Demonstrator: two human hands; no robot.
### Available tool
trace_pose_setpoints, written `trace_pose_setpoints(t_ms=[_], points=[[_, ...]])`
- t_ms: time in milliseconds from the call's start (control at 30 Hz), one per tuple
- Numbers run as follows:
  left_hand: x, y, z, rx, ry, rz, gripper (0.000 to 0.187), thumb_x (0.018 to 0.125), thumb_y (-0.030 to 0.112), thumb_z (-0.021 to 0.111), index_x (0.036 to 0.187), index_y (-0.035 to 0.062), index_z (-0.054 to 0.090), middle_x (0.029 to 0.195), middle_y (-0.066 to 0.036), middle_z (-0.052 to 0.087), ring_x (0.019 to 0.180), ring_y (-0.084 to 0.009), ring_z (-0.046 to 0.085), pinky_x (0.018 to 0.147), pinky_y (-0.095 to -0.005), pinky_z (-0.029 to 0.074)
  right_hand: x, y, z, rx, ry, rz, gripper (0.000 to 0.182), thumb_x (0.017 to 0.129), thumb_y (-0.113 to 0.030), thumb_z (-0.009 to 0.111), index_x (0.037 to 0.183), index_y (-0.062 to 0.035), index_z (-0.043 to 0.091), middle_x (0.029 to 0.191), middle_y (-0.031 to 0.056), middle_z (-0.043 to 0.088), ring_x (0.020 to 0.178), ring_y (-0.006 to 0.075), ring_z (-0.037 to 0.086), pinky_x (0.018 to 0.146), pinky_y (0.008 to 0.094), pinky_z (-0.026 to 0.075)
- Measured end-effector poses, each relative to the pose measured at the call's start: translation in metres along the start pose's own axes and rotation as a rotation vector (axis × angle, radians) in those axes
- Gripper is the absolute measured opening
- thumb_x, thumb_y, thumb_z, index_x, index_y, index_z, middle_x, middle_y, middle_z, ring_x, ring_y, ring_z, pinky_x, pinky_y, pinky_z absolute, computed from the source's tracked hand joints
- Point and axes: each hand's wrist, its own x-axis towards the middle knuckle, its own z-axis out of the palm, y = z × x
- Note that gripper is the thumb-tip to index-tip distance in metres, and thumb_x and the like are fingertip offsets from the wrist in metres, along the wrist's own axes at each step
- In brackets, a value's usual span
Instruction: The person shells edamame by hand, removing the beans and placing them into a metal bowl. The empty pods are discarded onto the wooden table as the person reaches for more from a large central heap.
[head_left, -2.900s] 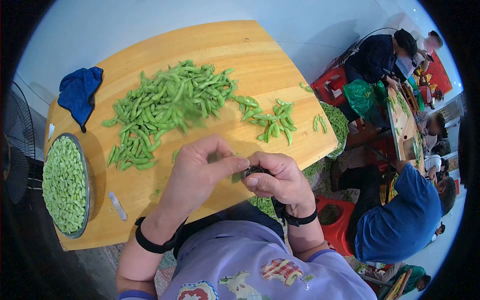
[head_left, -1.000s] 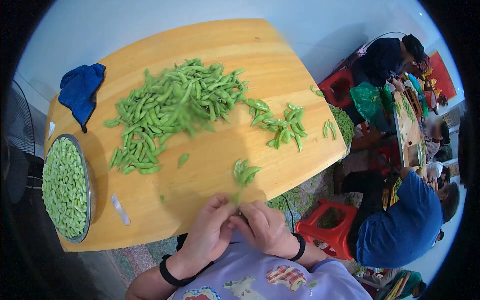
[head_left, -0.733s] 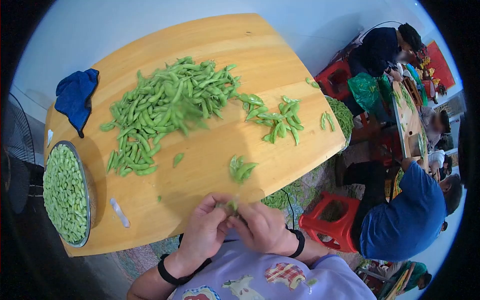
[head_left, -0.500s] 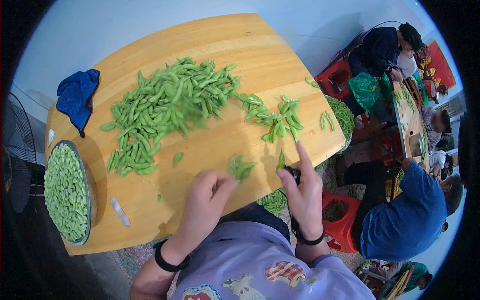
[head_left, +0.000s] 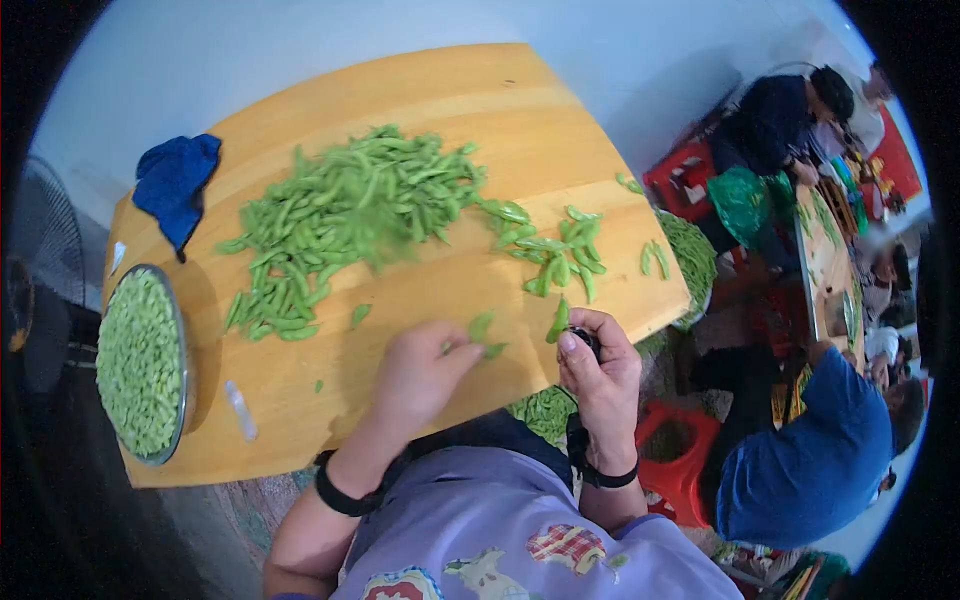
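My left hand (head_left: 425,370) is closed in a pinch over the table, with green edamame pods (head_left: 482,325) at its fingertips; some blur hides how many it grips. My right hand (head_left: 605,365) is curled around a small black tool (head_left: 582,343), its thumb pressed against it. One edamame pod (head_left: 558,321) sticks up by that tool and thumb tip. Beyond the hands lies a small group of pods (head_left: 565,255), some looking flattened. A large heap of plump edamame pods (head_left: 370,195) spreads farther back on the left.
A metal bowl (head_left: 184,375) full of shelled green beans stands at the left edge of the wooden table (head_left: 540,110). Nearby are a blue cloth (head_left: 175,185) and a clear plastic strip (head_left: 240,410). Red stools (head_left: 670,465) and seated people occupy the right side.
My right index finger was stretched out and is now curled around the black tool. Fewer pods show at my left fingertips. The whole view has shifted slightly.
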Motion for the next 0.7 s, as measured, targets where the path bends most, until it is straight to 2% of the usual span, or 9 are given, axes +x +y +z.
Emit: trace_pose_setpoints(t_ms=[67, 167, 233, 267, 400, 467, 567, 633, 700], points=[[0.0, -0.004, -0.001, 0.087, 0.121, 0.089, 0.02, 0.075, 0.02, 0.063, 0.072, 0.0, 0.059, 0.068, -0.012, 0.058, 0.064, -0.0225, 0.057, 0.059, -0.0328, 0.043, 0.003, 0.006, 0.008, -0.051, -0.024, -0.037, 0.017, 0.081, -0.004, 0.057, 0.096, 0.0016, 0.053, 0.076, 0.0019, 0.056, 0.064, 0.004, 0.047, 0.055, 0.0173, 0.038], [0.002, 0.004, 0.0, 0.299, 0.272, 0.264, 0.018, 0.076, 0.019, 0.062, 0.073, 0.0007, 0.061, 0.07, -0.012, 0.059, 0.063, -0.0203, 0.056, 0.059, -0.0314, 0.043, 0.002, 0.011, 0.014, -0.435, -0.018, -0.228, 0.02, 0.078, -0.001, 0.059, 0.096, 0.0016, 0.052, 0.075, 0.0071, 0.058, 0.066, 0.0077, 0.051, 0.058, 0.0214, 0.042], [-0.004, 0.018, -0.005, -0.188, 0.093, 0.158, 0.016, 0.076, 0.017, 0.061, 0.075, 0.0014, 0.062, 0.07, -0.014, 0.058, 0.065, -0.0245, 0.057, 0.059, -0.0338, 0.043, -0.001, 0.005, 0.023, -0.498, -0.059, -0.253, 0.021, 0.077, 0.0, 0.059, 0.097, 0.0009, 0.052, 0.074, 0.0067, 0.058, 0.065, 0.008, 0.051, 0.058, 0.0214, 0.042], [-0.003, 0.017, -0.006, -0.181, 0.111, 0.151, 0.016, 0.076, 0.017, 0.061, 0.075, 0.0014, 0.062, 0.07, -0.014, 0.058, 0.065, -0.0245, 0.057, 0.059, -0.0338, 0.043, -0.003, 0.004, 0.025, -0.576, -0.077, -0.274, 0.022, 0.077, 0.001, 0.059, 0.097, 0.0002, 0.051, 0.072, 0.0063, 0.057, 0.064, 0.0082, 0.051, 0.058, 0.0214, 0.042], [-0.002, 0.007, -0.011, -0.044, 0.134, 0.187, 0.015, 0.076, 0.016, 0.061, 0.074, 0.0009, 0.062, 0.07, -0.015, 0.058, 0.066, -0.0268, 0.058, 0.061, -0.0338, 0.044, -0.013, 0.003, 0.031, -0.147, -0.117, -0.271, 0.032, 0.077, 0.005, 0.055, 0.106, -0.0023, 0.043, 0.075, 0.0035, 0.054, 0.06, 0.0075, 0.048, 0.053, 0.0185, 0.039], [-0.007, 0.005, -0.017, 0.319, 0.013, 0.183, 0.014, 0.078, 0.015, 0.059, 0.08, 0.0011, 0.061, 0.07, -0.016, 0.058, 0.066, -0.0271, 0.057, 0.062, -0.0328, 0.045, -0.011, 0.001, 0.03, 0.076, -0.107, -0.263, 0.032, 0.08, 0.0, 0.053, 0.11, -0.002, 0.04, 0.075, 0.0025, 0.052, 0.056, 0.0048, 0.042, 0.048, 0.0158, 0.034], [-0.019, 0.0, -0.052, 0.194, 0.177, 0.191, 0.015, 0.081, 0.014, 0.055, 0.088, 0.0019, 0.06, 0.071, -0.015, 0.059, 0.064, -0.0256, 0.058, 0.061, -0.0322, 0.045, -0.004, -0.001, 0.026, 0.034, -0.084, -0.322, 0.03, 0.083, -0.006, 0.052, 0.111, -0.001, 0.042, 0.075, 0.0028, 0.051, 0.053, 0.005, 0.041, 0.046, 0.0159, 0.033], [-0.027, -0.02, -0.089, -0.027, 0.215, 0.143, 0.017, 0.082, 0.013, 0.054, 0.095, 0.0025, 0.058, 0.074, -0.014, 0.061, 0.064, -0.0235, 0.059, 0.061, -0.0313, 0.045, -0.001, 0.0, 0.017, 0.209, -0.184, -0.153, 0.026, 0.085, -0.008, 0.051, 0.109, 0.0003, 0.045, 0.074, 0.0036, 0.051, 0.051, 0.0055, 0.042, 0.044, 0.0164, 0.033], [-0.029, -0.035, -0.125, 0.11, 0.364, 0.057, 0.016, 0.082, 0.011, 0.054, 0.094, 0.0016, 0.058, 0.076, -0.014, 0.061, 0.065, -0.0215, 0.06, 0.061, -0.0306, 0.046, -0.001, 0.0, 0.018, 0.16, -0.217, -0.05, 0.023, 0.085, -0.009, 0.051, 0.106, 0.0008, 0.047, 0.073, 0.0037, 0.052, 0.05, 0.0054, 0.042, 0.043, 0.0168, 0.033]])
